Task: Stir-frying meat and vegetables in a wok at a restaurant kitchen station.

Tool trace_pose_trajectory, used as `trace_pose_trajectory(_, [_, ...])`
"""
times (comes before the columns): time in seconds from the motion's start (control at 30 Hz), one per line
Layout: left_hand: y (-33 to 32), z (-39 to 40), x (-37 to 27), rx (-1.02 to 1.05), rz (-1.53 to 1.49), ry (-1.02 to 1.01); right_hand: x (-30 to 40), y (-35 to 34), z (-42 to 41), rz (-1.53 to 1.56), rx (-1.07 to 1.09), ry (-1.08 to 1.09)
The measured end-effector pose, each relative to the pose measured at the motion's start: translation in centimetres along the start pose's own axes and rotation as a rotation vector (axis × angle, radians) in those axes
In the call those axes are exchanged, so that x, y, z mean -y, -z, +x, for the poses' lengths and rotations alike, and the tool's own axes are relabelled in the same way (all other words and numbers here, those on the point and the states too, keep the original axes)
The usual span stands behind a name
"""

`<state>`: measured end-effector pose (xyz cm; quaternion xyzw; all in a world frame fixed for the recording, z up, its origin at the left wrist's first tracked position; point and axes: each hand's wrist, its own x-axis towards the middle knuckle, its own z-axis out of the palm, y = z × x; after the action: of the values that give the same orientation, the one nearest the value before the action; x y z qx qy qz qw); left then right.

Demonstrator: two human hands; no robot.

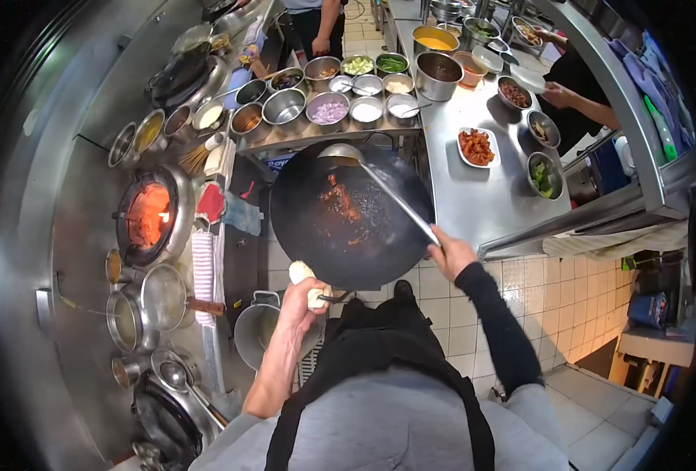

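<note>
My left hand (304, 301) is closed around a pale folded cloth (302, 273) on the handle of a large black wok (300, 218). The wok hangs in front of my body over the tiled floor. Reddish-brown sauced food scraps (343, 201) lie in its middle. My right hand (455, 253) grips the long metal handle of a ladle (392, 194), whose bowl rests at or just above the wok's far side; contact cannot be made out. A square white dish (497, 154) heaped with red-brown sauced food pieces (475, 147) stands on the steel counter to the right.
A lit burner (147, 215) glows orange on the range at left. Several steel pots of ingredients, among them chopped purple onion (328, 113), line the shelf ahead. Across the right counter (462, 215), a co-worker's hand (560, 95) holds a pale lid or plate. A large pot (253, 329) stands low at left.
</note>
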<state>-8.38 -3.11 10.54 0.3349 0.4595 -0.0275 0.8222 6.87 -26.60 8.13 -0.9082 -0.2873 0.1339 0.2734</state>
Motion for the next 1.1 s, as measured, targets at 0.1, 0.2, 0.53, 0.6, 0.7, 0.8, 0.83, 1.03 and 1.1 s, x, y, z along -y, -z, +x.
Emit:
trace_pose_trajectory(0.1, [1.5,0.7,-0.2,0.045,-0.034,-0.002,-1.1,3.1,1.3,-0.057,0.171,0.106])
trace_pose_trajectory(0.2, [2.2,0.4,-0.6,0.039,-0.103,0.004,0.4,7.1,0.4,-0.100,0.397,0.125])
trace_pose_trajectory(0.53, [-0.1,1.3,5.2,-0.266,0.034,-0.236,4.5,3.2,-5.7,1.312,1.019,-0.805])
trace_pose_trajectory(0.6, [-0.6,0.9,6.4,-0.338,0.120,-0.274,3.2,2.8,-6.0,1.478,1.083,-0.754])
trace_pose_trajectory(0.7, [1.7,0.4,6.8,-0.247,0.035,-0.171,3.4,2.9,-6.9,1.566,1.036,-0.745])
trace_pose_trajectory(0.8, [3.3,-1.0,5.1,-0.151,-0.073,-0.061,6.0,2.7,-7.4,1.421,0.889,-0.716])
trace_pose_trajectory(0.83, [2.7,-1.7,3.8,-0.249,-0.093,0.028,6.3,2.4,-7.5,1.438,0.864,-0.746])
trace_pose_trajectory(1.03, [5.5,-2.9,1.0,0.012,-0.247,0.074,7.6,4.8,-8.7,1.369,0.406,-0.705])
trace_pose_trajectory(1.1, [6.0,-2.2,0.7,-0.012,-0.228,0.142,8.3,5.3,-8.9,1.155,0.107,-0.593])
